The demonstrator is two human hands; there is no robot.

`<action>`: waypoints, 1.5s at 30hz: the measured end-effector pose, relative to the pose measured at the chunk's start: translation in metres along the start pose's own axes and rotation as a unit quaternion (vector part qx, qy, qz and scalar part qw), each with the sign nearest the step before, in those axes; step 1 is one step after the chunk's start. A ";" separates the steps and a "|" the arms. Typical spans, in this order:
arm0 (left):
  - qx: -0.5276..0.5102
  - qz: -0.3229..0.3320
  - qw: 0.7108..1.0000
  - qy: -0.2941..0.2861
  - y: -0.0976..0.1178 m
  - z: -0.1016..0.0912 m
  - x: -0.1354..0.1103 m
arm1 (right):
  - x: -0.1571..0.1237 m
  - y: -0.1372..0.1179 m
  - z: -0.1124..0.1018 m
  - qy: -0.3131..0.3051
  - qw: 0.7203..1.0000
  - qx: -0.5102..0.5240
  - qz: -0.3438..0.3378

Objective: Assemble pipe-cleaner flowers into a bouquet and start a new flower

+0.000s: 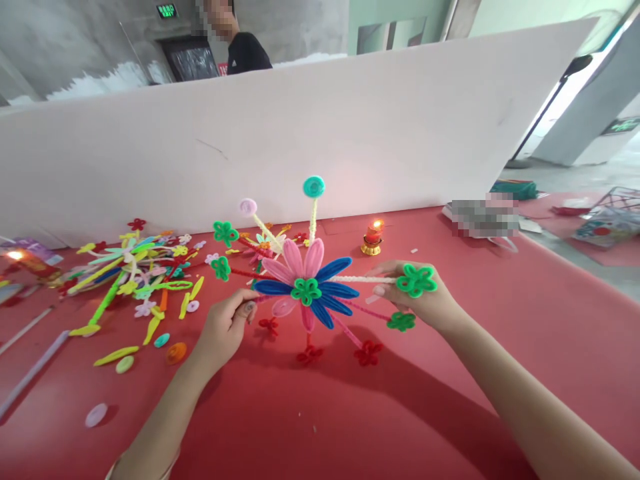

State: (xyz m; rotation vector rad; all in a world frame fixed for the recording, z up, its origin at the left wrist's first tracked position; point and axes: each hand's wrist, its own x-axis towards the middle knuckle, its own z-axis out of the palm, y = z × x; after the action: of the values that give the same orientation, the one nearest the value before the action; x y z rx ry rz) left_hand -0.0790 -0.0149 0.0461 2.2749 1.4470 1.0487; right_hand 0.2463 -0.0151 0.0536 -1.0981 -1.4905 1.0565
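Between my hands, above the red table, is a pipe-cleaner flower (334, 293) with pink and blue petals and a green centre. Twisted stems radiate from it, tipped with green and red blossoms and two round coils, one teal (314, 187) and one lilac (248, 207). At its left side my left hand (226, 325) pinches a pink stem, thumb and fingertips together. My right hand (419, 293) is at the right, its fingers closed around the white stem behind a green blossom (416, 281). Part of those fingers is hidden by that blossom.
A colourful heap of pipe-cleaner pieces (135, 260) lies at the left, with loose coils nearby. Lit candles stand at the back (373, 239) and far left (31, 265). A white board (300, 133) borders the red table (350, 420); a person (245, 50) is behind it.
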 end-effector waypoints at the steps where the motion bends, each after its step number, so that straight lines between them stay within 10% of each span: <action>1: 0.000 0.002 1.000 -0.002 0.000 0.000 0.000 | 0.001 0.000 0.000 0.003 1.000 0.001 -0.005; 35: -0.037 0.025 0.999 -0.029 0.017 -0.002 -0.004 | 0.005 0.002 0.004 0.085 0.990 0.109 -0.036; 45: -0.297 -0.145 0.943 0.039 0.006 0.009 -0.003 | 0.022 0.024 -0.003 0.085 0.993 0.082 -0.003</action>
State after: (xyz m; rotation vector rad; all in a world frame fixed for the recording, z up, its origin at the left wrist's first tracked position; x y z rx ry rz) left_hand -0.0690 -0.0186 0.0420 1.5647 1.2232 1.2734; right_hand 0.2497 0.0117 0.0352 -1.0384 -1.2497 1.0355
